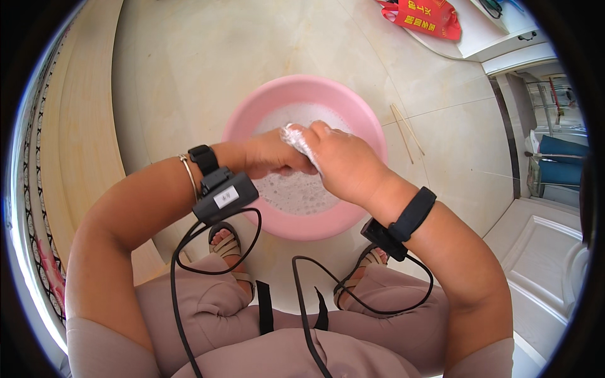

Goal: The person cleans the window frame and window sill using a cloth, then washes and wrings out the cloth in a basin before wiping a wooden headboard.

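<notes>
I am observing a pale tiled floor (189, 69), its joint lines meeting at the right. Two thin, light-coloured sticks (408, 130) are lying on it, converging at their far ends into a narrow V. At the upper right I am recording a red packet (421, 17) with yellow print, lying by the edge of a white cabinet (469, 44) that is bearing a dark handle (528, 36). Below, I am noting blue material (559, 173) of unclear kind. A white panel (535, 252) with raised moulding is occupying the lower right. At the left, a long pale wooden board (85, 126) is running lengthwise beside a dark-patterned strip (36, 189).
</notes>
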A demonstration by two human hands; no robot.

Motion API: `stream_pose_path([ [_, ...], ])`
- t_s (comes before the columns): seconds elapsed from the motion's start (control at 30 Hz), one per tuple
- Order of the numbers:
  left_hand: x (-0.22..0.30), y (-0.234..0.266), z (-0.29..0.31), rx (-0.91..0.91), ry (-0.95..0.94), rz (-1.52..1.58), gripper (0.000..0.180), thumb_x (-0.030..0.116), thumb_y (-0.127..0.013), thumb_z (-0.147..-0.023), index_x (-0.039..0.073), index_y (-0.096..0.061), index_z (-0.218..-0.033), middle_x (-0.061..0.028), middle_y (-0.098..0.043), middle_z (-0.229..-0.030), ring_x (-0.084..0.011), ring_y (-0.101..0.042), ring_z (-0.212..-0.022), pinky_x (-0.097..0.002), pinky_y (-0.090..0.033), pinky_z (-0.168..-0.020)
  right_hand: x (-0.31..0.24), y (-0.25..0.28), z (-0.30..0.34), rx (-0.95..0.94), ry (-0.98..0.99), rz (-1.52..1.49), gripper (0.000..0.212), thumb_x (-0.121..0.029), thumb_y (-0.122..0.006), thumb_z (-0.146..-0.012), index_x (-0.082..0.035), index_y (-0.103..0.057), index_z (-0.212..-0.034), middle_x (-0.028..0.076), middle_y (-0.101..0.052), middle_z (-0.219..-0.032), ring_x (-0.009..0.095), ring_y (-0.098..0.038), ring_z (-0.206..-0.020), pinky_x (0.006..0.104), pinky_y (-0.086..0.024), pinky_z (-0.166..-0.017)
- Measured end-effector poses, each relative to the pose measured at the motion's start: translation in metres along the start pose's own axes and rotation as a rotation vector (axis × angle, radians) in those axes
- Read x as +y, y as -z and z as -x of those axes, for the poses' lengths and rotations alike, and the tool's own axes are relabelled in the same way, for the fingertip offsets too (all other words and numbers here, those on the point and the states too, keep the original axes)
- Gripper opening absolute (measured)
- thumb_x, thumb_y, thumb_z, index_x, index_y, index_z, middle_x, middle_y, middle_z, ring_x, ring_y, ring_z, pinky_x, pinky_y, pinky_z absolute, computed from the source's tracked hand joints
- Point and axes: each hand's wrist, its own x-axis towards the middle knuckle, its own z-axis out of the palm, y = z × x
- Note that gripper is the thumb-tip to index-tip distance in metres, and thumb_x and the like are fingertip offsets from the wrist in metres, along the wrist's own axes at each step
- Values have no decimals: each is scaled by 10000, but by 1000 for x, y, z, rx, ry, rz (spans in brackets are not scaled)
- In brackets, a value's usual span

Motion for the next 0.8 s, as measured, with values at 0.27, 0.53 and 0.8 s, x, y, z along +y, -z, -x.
stream_pose_path([
  [0.27, 4, 12, 12, -80, -30, 309, 673, 374, -584, -927, 66, -308, -1457, -110, -398, -1445, -203, -429, -1304, -367, -288, -1142, 47, -7, 8, -47, -397, -738, 410, -95, -697, -802, -12, -572, -1183, 136, -661, -994, 228, -649, -794, 342, -529, -690],
  [0.53, -32, 29, -29, 133, 108, -458, 702, 532, -400, -977, 58, -291, -1483, -137, -330, -1507, -278, -442, -1301, -426, -372, -1067, 50, -22, 18, -311, -903, -1029, 273, -250, -619, -859, -21, -580, -1003, 116, -637, -809, 170, -596, -551, 303, -507, -460],
  [0.8, -23, -11, -1, 221, -287, -431, 711, 96, -747, -792, 133, -410, -1417, -122, -434, -1378, -223, -591, -1067, -341, -514, -904, 56, -13, 19, -389, -954, -1468, 270, -312, -603, -876, -95, -561, -1031, 38, -571, -769, 133, -500, -532, 250, -412, -464],
])
